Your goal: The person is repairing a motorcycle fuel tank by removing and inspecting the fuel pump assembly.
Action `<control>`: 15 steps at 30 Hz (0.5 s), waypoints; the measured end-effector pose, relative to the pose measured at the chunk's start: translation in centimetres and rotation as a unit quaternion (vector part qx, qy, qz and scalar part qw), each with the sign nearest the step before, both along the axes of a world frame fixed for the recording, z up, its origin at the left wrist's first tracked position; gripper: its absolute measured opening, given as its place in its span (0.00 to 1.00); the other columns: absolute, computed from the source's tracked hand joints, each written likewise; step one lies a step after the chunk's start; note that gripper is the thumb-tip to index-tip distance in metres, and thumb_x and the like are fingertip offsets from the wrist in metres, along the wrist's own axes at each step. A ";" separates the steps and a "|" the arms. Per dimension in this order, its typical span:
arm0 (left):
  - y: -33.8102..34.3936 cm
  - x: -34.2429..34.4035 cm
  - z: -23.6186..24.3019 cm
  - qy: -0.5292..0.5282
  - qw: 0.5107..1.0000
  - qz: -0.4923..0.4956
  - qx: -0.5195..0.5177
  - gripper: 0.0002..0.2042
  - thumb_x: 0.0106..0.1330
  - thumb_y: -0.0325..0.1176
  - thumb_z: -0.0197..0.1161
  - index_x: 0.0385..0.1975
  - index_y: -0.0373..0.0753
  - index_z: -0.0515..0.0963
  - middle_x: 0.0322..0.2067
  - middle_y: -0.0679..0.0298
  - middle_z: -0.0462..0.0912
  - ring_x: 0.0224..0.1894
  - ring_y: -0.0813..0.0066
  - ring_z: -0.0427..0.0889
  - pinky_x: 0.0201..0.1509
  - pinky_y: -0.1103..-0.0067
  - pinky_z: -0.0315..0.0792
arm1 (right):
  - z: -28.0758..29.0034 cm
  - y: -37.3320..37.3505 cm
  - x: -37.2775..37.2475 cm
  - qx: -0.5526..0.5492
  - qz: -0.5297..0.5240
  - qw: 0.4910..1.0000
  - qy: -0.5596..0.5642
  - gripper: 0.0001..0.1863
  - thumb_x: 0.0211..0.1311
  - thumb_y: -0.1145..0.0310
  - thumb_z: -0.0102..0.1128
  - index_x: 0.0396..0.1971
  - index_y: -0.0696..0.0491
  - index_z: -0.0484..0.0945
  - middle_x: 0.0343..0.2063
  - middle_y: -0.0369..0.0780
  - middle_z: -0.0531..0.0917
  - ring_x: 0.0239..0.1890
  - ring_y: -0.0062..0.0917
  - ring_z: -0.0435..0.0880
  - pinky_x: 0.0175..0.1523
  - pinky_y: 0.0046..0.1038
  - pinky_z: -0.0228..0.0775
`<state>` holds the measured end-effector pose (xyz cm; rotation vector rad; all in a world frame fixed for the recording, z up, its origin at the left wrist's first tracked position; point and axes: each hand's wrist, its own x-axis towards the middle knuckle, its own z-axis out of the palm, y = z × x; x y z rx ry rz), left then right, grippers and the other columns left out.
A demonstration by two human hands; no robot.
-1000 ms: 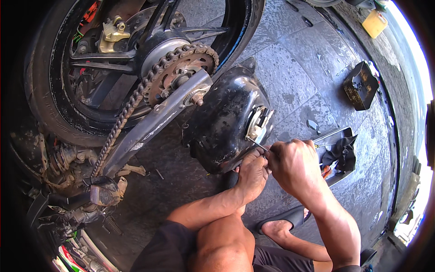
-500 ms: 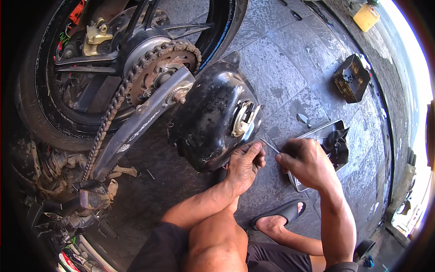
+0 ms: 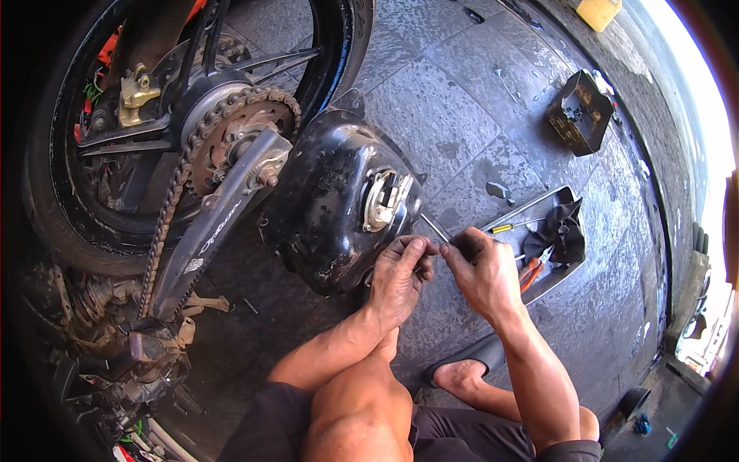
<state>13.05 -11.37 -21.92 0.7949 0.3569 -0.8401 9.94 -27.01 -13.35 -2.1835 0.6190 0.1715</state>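
Note:
A black metal tank (image 3: 315, 208) lies on the tiled floor with a metal fitting (image 3: 383, 199) on its side. Just below it, my left hand (image 3: 396, 281) is pinched on something small that I cannot make out. Close to its right, my right hand (image 3: 485, 273) is closed round a thin metal rod tool (image 3: 435, 227), whose tip points up-left, off the fitting. Right of my hands lies a metal tray (image 3: 546, 286) holding a yellow-handled screwdriver (image 3: 502, 229), orange-handled pliers (image 3: 530, 273) and black cloth (image 3: 563, 225).
A wheel (image 3: 348, 46) with a chain (image 3: 165, 239) and swingarm (image 3: 219, 223) fills the upper left, with loose parts below. A dark open container (image 3: 579, 115) and a yellow jug (image 3: 598, 11) stand at right. My legs and a sandal (image 3: 489, 350) are at the bottom.
The tool's tip has come away from the tank fitting. My hands moved apart, then closer again, with my left fingertips pinched. The view has shifted, moving the scene leftward and upward.

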 end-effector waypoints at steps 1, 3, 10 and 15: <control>-0.2 0.1 -0.3 0.022 0.999 0.025 -0.010 0.11 0.77 0.40 0.61 0.47 0.38 0.78 0.39 0.63 0.83 0.32 0.80 0.78 0.38 0.80 0.74 | 0.2 0.0 -0.2 0.001 0.000 1.000 0.007 0.13 0.63 0.63 0.69 0.34 0.60 0.84 0.27 0.51 0.87 0.31 0.46 0.90 0.38 0.40 0.80; -0.1 0.3 -0.4 0.044 0.998 0.049 -0.019 0.11 0.77 0.39 0.62 0.46 0.38 0.78 0.35 0.66 0.82 0.32 0.81 0.76 0.38 0.81 0.73 | 0.6 0.2 -0.8 0.003 -0.002 1.000 0.013 0.13 0.63 0.63 0.69 0.34 0.59 0.84 0.27 0.51 0.87 0.32 0.46 0.90 0.38 0.40 0.80; -0.9 1.1 0.8 0.130 0.987 0.082 -0.051 0.14 0.76 0.40 0.63 0.50 0.35 0.79 0.33 0.69 0.76 0.34 0.79 0.74 0.41 0.80 0.72 | 0.0 1.1 -2.7 0.029 -0.028 0.998 0.039 0.13 0.63 0.63 0.68 0.32 0.60 0.83 0.26 0.53 0.86 0.31 0.49 0.88 0.38 0.43 0.79; -1.2 1.1 0.6 0.122 0.988 0.084 -0.048 0.16 0.76 0.42 0.64 0.52 0.35 0.77 0.35 0.67 0.77 0.34 0.80 0.74 0.41 0.80 0.72 | -0.2 1.0 -2.7 0.020 -0.010 1.000 0.009 0.12 0.63 0.64 0.67 0.31 0.59 0.83 0.24 0.54 0.85 0.29 0.51 0.87 0.37 0.44 0.79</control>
